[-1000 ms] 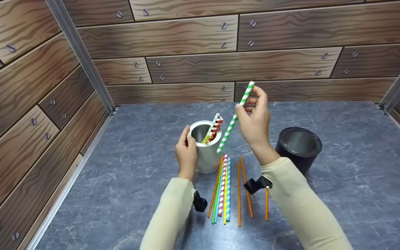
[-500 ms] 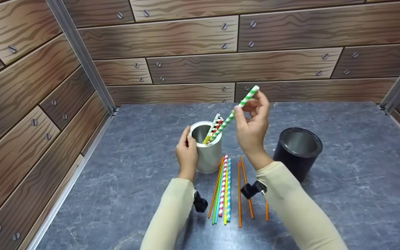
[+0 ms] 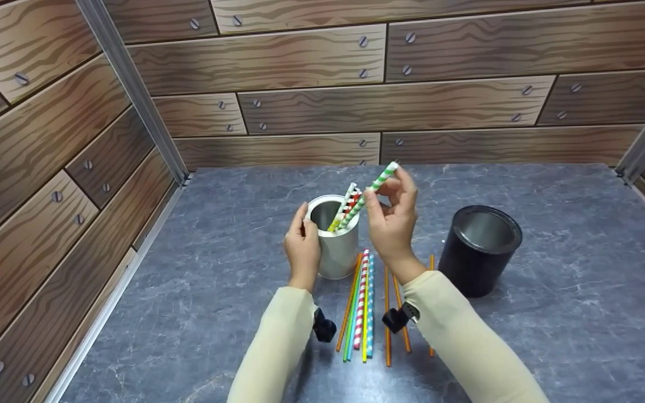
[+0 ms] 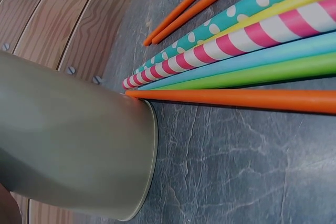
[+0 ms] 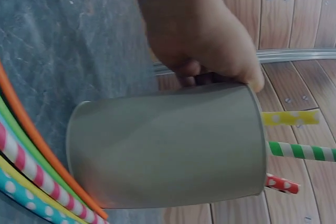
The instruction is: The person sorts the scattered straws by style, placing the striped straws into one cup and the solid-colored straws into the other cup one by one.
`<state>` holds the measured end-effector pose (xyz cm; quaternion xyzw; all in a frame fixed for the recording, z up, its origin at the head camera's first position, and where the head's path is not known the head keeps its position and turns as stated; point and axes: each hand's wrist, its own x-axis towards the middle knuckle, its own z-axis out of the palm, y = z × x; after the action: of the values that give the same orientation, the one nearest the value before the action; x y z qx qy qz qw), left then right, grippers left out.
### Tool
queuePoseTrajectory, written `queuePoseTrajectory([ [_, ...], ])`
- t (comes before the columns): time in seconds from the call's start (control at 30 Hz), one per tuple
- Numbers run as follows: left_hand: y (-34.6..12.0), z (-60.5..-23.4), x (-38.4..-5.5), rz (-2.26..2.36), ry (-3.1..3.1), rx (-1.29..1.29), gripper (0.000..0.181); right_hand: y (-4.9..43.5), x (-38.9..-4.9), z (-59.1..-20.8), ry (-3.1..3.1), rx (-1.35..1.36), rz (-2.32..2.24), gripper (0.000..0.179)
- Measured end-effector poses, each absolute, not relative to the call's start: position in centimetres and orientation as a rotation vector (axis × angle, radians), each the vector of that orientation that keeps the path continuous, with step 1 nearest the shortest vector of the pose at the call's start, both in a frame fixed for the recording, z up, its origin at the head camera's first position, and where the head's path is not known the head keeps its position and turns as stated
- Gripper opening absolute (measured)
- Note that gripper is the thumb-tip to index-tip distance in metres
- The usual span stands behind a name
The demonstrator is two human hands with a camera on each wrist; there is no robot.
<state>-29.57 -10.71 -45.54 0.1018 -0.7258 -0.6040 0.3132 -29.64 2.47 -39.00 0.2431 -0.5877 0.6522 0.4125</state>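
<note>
Right hand point(image 3: 394, 218) lower than a second ago, fingers point(image 3: 408, 186) pinched on green-striped straw point(image 3: 382, 179); straw's bottom end, then outside grey cup point(image 3: 337, 254), now inside; left hand point(image 3: 302, 247) still grips cup near rim.

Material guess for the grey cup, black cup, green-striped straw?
Grey cup: matte, evenly coloured, softly shaded wall; coated metal or plastic, can't tell which.
Black cup: smooth, slightly glossy, faint sheen on the rim; also metal or plastic.
Green-striped straw: probably paper, given the low sheen and slanted printed-looking stripes.
</note>
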Motion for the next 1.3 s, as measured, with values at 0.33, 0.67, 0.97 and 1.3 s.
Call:
queuePoseTrajectory([
  [0.33,-10.7,-45.7,-29.8,-1.579,-1.899,0.266,0.038,1.8,-29.5,-41.2,-1.640,0.546,1.577,0.051],
  [0.67,-10.7,-45.6,-29.8,-1.577,-1.900,0.264,0.038,1.1,-29.4,-43.0,-1.728,0.515,1.595,0.050],
  [0.97,-10.7,-45.5,-29.6,-1.575,-1.906,0.273,0.039,0.9,-29.5,-43.7,-1.829,0.426,1.594,0.050],
  [1.3,-10.7,-45.6,-29.7,-1.565,-1.913,0.272,0.038,1.0,-29.7,-43.8,-1.980,0.357,1.498,0.039],
])
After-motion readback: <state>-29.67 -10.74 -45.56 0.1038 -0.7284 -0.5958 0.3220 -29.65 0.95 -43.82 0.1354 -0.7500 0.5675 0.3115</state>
